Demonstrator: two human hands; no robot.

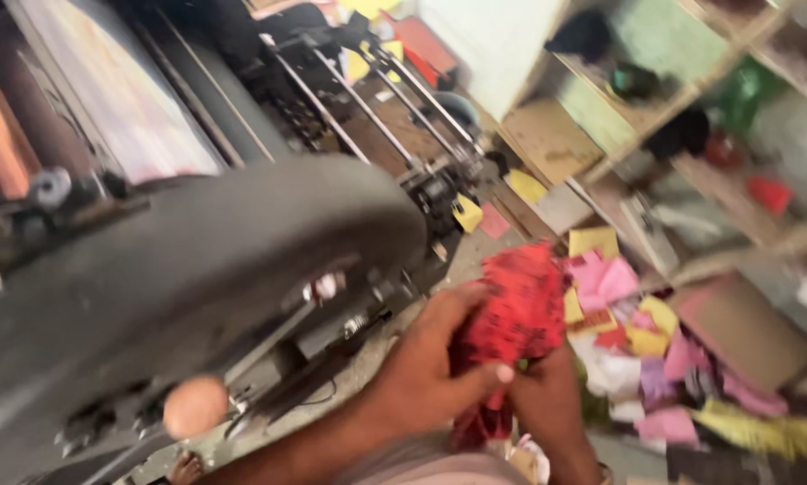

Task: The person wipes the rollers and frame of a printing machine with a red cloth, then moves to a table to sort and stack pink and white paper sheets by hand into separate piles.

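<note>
Both your left hand (pixel 430 359) and right hand (pixel 547 395) clutch a crumpled red cloth (pixel 511 314), near the dark machine (pixel 197 260). Judging by this, you're mid-wipe; next calls for firm bunching.

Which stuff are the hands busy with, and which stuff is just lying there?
In use: left hand and right hand, both gripping the crumpled red cloth.

Just lying about: heap of coloured paper scraps, dark grey printing machine, wooden shelves, cardboard piece.
</note>
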